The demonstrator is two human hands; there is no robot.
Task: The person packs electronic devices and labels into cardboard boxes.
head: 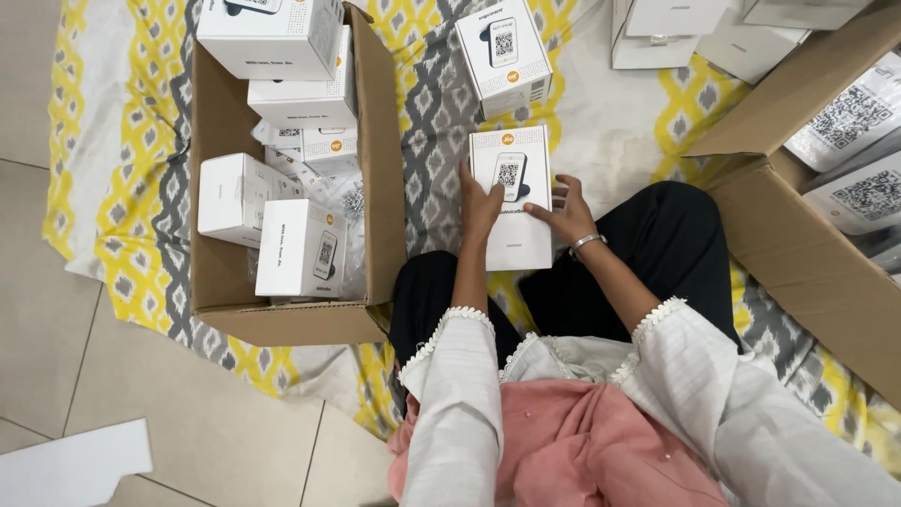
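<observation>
A person sits cross-legged on the floor on a yellow, grey and white patterned cloth (131, 188), seen from above. Both hands grasp one small white product box (511, 199), held flat just past the knees with its printed face up, as if to be read. The left hand (481, 202) clasps the box's left edge, thumb resting on top; the right hand (561, 208), with a silver bangle (586, 243) at the wrist, steadies the right edge with spread fingers.

To the left, within easy reach, an open cardboard carton (375, 169) holds several matching white boxes, some upright, some lying over loose plastic wrapping. Another identical box (503, 54) stands on the cloth just beyond the held one. On the right, a second, larger carton (798, 244) lies open on its side, showing wrapped packets. More white boxes (694, 28) sit at the far edge. A white sheet (75, 465) lies on the near floor tiles.
</observation>
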